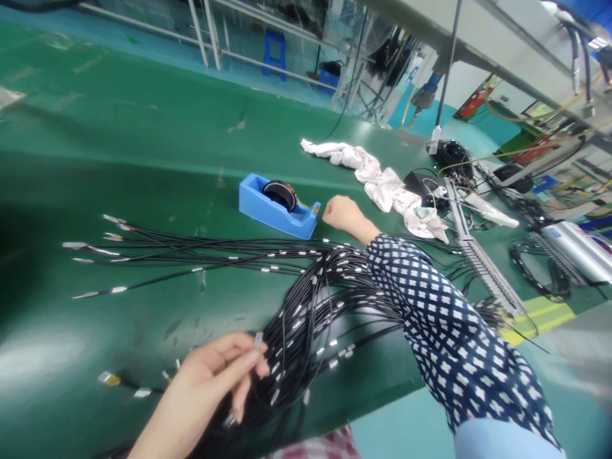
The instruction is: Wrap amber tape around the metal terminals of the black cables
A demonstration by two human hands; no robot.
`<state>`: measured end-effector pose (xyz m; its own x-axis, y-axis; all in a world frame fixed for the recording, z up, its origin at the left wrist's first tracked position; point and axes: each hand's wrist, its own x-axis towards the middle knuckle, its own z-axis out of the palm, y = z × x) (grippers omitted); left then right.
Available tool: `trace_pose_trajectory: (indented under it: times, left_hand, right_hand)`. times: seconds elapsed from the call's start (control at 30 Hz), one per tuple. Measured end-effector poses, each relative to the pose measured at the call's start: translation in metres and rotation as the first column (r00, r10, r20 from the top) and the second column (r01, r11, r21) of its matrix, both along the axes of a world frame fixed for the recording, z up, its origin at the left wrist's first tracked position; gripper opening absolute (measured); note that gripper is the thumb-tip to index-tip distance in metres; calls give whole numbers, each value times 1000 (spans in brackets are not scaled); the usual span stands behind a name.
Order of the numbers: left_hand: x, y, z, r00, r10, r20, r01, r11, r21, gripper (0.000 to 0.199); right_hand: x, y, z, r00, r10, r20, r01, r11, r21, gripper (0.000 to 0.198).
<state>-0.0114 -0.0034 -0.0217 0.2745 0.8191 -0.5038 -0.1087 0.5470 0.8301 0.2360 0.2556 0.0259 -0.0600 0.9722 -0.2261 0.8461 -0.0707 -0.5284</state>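
Slim, glossy black cables (296, 319) lie in a thick, curving bundle on the smooth, scuffed green table (157, 134), between the hands and partly beneath the patterned right sleeve (444, 312). Small white bands dot them, and several loose ends fan leftward to pale tips. The left hand (210, 373) pinches a small, flat silver tab (259, 340) between thumb and finger. The right hand (347, 214) has its fingers curled in, just beside the blocky blue tape dispenser (272, 215); whether they grip tape, I cannot tell. Crumpled white cloth (380, 185) lies beyond.
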Motion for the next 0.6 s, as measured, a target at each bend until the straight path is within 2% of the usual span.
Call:
trace_pose_trajectory:
  times: [0.13,0.27,0.3,0.37,0.43,0.5,0.6]
  left_hand:
    - [-2,-1,-1,1000,28,6,-29,999,14,26]
    - [-1,4,5,988,144,-59,-141,989,55,19]
    - [0,6,7,981,180,-77,-175,982,66,19]
    - [4,9,10,967,226,-120,-215,972,95,20]
    - [6,11,12,960,220,-172,-200,971,128,22]
    - [6,11,13,956,187,-226,-156,977,146,23]
    - [6,11,14,949,168,-268,-129,979,158,19]
  right_hand:
    - [-5,-35,-17,997,16,-80,-15,1000,13,10]
    - [-20,-94,-25,937,131,-323,-166,983,-84,27]
    - [-24,-111,-25,894,145,-424,-222,965,-139,30]
    - [-33,-140,-23,686,61,-725,-363,892,-269,32]
    - [-39,-162,-22,511,-39,-859,-451,838,-307,31]
    - [-42,-174,-21,460,-40,-887,-482,827,-288,30]
    - [-45,-181,-20,500,95,-861,-510,836,-204,29]
